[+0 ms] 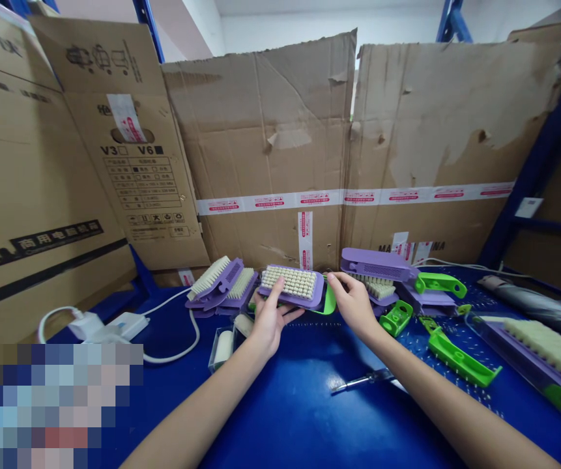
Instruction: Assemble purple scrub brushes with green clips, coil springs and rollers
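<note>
Purple brush (298,284) — in left fingers (274,297)

"V3", "V6" on panel (143,179); "商用" on left carton (30,163); "MA", "NA" on cardboard (436,140)

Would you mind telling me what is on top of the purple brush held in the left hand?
On the purple brush are rows of pale bristles; the thumb of the left hand covers part, which cannot be seen.

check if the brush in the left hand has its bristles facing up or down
Up: the brush in the left hand shows its cream bristles on top, the purple base beneath.
</note>
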`<state>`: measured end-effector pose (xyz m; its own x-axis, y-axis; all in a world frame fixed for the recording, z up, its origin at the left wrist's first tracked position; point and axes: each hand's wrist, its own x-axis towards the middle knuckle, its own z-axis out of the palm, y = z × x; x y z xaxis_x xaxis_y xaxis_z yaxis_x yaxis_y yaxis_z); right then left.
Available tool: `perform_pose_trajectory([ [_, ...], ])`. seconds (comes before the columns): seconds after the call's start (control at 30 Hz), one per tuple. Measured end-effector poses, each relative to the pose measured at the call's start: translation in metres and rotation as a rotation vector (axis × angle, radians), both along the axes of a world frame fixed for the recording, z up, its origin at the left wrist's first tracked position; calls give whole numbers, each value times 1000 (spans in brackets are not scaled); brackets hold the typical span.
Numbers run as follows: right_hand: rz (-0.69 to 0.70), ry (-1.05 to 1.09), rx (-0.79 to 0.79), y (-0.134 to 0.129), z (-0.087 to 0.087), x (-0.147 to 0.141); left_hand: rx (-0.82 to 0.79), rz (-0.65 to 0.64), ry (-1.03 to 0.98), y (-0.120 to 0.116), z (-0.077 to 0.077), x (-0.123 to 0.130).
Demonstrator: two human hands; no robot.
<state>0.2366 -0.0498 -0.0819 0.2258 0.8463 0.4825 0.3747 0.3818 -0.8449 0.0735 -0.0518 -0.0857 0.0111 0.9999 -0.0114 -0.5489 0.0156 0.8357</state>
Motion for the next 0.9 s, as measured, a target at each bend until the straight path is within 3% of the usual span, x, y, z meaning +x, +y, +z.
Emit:
perform_pose_trajectory([
  [0.13,-21,21,24,1,1,2,-4,5,7,0,1,-1],
  [0.57,113,126,4,6,-4,1,-57,-104,24,-1,2,0],
  [0.9,111,94,-64,6,5,8,-64,-70,47,3,1,-3],
])
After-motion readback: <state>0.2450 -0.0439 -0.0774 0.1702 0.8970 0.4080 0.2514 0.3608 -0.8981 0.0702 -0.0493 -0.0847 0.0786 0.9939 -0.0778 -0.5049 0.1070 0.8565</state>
